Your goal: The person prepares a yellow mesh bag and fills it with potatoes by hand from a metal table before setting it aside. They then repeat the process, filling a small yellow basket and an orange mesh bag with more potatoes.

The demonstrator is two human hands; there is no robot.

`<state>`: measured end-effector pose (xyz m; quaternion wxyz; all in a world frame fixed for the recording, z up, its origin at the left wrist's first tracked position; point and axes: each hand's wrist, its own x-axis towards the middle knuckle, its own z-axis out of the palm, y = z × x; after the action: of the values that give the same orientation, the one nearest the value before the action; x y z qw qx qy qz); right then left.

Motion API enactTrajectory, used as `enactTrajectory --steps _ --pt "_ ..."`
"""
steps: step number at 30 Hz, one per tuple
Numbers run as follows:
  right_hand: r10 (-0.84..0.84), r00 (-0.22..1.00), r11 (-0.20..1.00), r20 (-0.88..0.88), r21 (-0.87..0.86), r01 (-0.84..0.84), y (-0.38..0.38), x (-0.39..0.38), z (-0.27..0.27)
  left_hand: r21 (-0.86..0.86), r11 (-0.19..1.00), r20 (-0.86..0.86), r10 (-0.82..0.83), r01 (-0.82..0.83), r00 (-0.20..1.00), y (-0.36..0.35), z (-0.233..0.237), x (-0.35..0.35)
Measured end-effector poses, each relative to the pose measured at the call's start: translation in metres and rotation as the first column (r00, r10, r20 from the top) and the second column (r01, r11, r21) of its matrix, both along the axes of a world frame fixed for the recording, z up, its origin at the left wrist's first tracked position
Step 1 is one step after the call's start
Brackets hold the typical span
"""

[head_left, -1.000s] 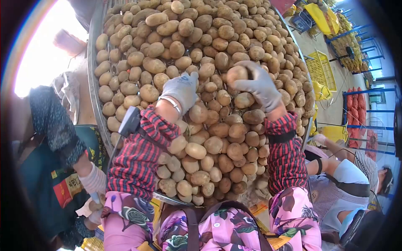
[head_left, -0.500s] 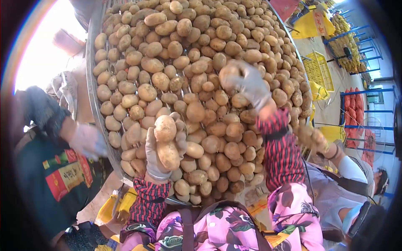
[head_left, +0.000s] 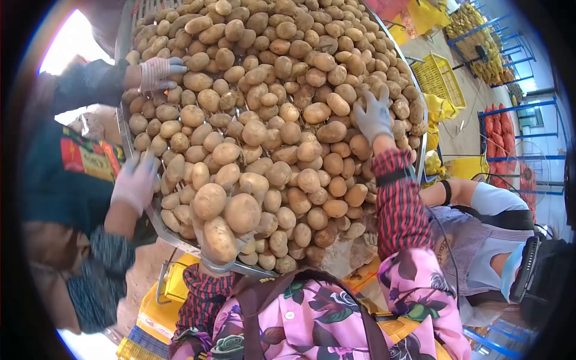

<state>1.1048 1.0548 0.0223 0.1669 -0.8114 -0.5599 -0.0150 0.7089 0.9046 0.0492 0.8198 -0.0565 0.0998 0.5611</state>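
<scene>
Potatoes, brown, rounded and partly soil-marked (head_left: 290, 132), lay in a dense spread over a wide metal-edged table (head_left: 174, 241) directly in front of me. Left hand, in a thin grey glove (head_left: 240, 239): cupped from below around three large pale-brown potatoes (head_left: 242, 213) bunched together, above the near left corner of the table. Those potatoes hid most of my palm and fingers, so individual finger positions could not be read. Right hand, in a matching grey glove (head_left: 374, 115): fingers splayed wide, palm down, at the right part of the spread, with fingertips at the potatoes; I could not tell how firmly they touched. My red-and-black plaid right sleeve (head_left: 401, 207), with a dark band round it, covered some potatoes near the right edge.

Surroundings: a co-worker at left had one pale-gloved hand (head_left: 159, 73) over the far left potatoes, that forearm crossing the table edge, and another pale-gloved hand (head_left: 137, 180) by the left rim, near my held potatoes. A person in light blue and grey clothing (head_left: 480, 240) was close at right. Beyond the right edge stood a yellow slatted plastic crate (head_left: 439, 81) and upright red sacks (head_left: 499, 138).
</scene>
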Motion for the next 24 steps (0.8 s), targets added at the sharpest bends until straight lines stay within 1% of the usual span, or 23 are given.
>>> enactTrajectory --steps 1,2,3,4,5,7,8,9,10,11,12,13,14,15,16,17,18,19,20,21,22,23,24 --pt "0.013 1.000 1.000 0.004 -0.002 -0.013 -0.006 -0.004 0.005 0.201 0.978 -0.190 -0.011 0.050 0.982 0.001 -0.002 -0.001" --pt "0.043 0.999 0.999 -0.019 -0.033 -0.044 -0.014 -0.007 0.010 0.374 0.917 -0.377 0.012 0.140 0.926 0.004 -0.005 -0.003" --pt "0.067 0.997 0.995 -0.046 -0.070 -0.070 -0.026 -0.012 0.017 0.361 0.923 -0.379 0.012 0.136 0.925 0.003 -0.004 -0.001" --pt "0.083 0.976 0.980 -0.199 -0.163 -0.116 -0.033 -0.021 0.035 0.383 0.913 -0.371 0.014 0.139 0.929 0.001 -0.001 -0.001" --pt "0.099 0.972 0.974 -0.211 -0.178 -0.138 -0.042 -0.026 0.039 0.404 0.905 -0.367 0.026 0.134 0.930 -0.001 0.000 -0.002" --pt "0.221 0.868 0.968 -0.444 -0.007 -0.251 -0.067 -0.031 0.037 0.062 0.993 0.000 -0.104 0.104 0.995 -0.009 -0.010 -0.008" --pt "0.219 0.835 0.973 -0.505 0.047 -0.227 -0.076 -0.028 0.034 0.214 0.966 -0.398 -0.053 0.148 0.916 -0.017 -0.011 -0.009" --pt "0.216 0.795 0.976 -0.567 0.092 -0.199 -0.085 -0.028 0.033 0.131 0.985 0.101 -0.129 0.115 0.986 -0.017 -0.013 -0.014" --pt "0.232 0.437 0.970 -0.869 0.172 -0.174 -0.098 -0.044 0.040 0.077 0.993 0.133 -0.095 0.086 0.987 -0.023 -0.008 -0.017" --pt "0.208 -0.019 0.973 -0.978 0.209 -0.101 -0.109 -0.060 0.049 0.023 0.998 0.161 -0.065 0.063 0.985 -0.032 -0.004 -0.019" --pt "0.177 -0.406 0.900 -0.896 0.314 -0.302 -0.114 -0.063 0.054 0.012 0.999 0.138 -0.034 0.033 0.990 -0.042 -0.006 -0.022" --pt "0.163 -0.431 0.893 -0.887 0.319 -0.319 -0.121 -0.092 0.057 0.019 1.000 0.120 -0.006 0.004 0.993 -0.050 -0.010 -0.025" --pt "0.162 -0.365 0.934 -0.917 0.261 -0.243 -0.131 -0.128 0.059 -0.069 0.998 0.161 0.000 0.012 0.987 -0.056 -0.011 -0.032" --pt "0.162 -0.293 0.964 -0.942 0.215 -0.159 -0.140 -0.152 0.053 -0.057 0.998 0.150 0.021 -0.013 0.988 -0.065 -0.019 -0.039" --pt "0.357 0.208 0.892 -0.911 0.266 -0.366 -0.143 -0.162 0.027 -0.054 0.997 0.128 0.054 -0.047 0.990 -0.077 -0.021 -0.046" --pt "0.361 0.189 0.879 -0.913 0.266 -0.395 -0.149 -0.167 0.010 -0.056 0.995 0.109 0.090 -0.084 0.990 -0.090 -0.022 -0.054" --pt "0.120 -0.123 0.902 -0.985 0.160 -0.400 -0.159 -0.196 0.017 -0.099 0.983 0.043 0.156 -0.152 0.987 -0.107 -0.021 -0.062" --pt "-0.157 -0.404 0.898 -0.901 0.040 -0.439 -0.169 -0.218 0.019 -0.115 0.975 0.034 0.196 -0.191 0.980 -0.124 -0.021 -0.072" --pt "-0.231 -0.503 0.788 -0.833 0.142 -0.599 -0.175 -0.232 0.010 -0.172 0.955 0.058 0.255 -0.242 0.965 -0.142 -0.020 -0.082" --pt "-0.269 -0.497 0.767 -0.825 0.129 -0.628 -0.184 -0.252 0.005 -0.230 0.929 0.077 0.316 -0.291 0.946 -0.161 -0.019 -0.092" --pt "-0.226 -0.443 0.741 -0.867 0.143 -0.656 -0.180 -0.265 -0.018 -0.149 0.931 0.137 0.352 -0.332 0.926 -0.163 -0.051 -0.094" --pt "-0.218 -0.376 0.702 -0.901 0.123 -0.702 -0.194 -0.295 -0.020 -0.164 0.914 0.127 0.392 -0.371 0.911 -0.187 -0.058 -0.107" --pt "-0.244 -0.375 0.678 -0.894 0.119 -0.726 -0.207 -0.321 -0.024 -0.143 0.886 0.073 0.453 -0.441 0.888 -0.206 -0.061 -0.116"
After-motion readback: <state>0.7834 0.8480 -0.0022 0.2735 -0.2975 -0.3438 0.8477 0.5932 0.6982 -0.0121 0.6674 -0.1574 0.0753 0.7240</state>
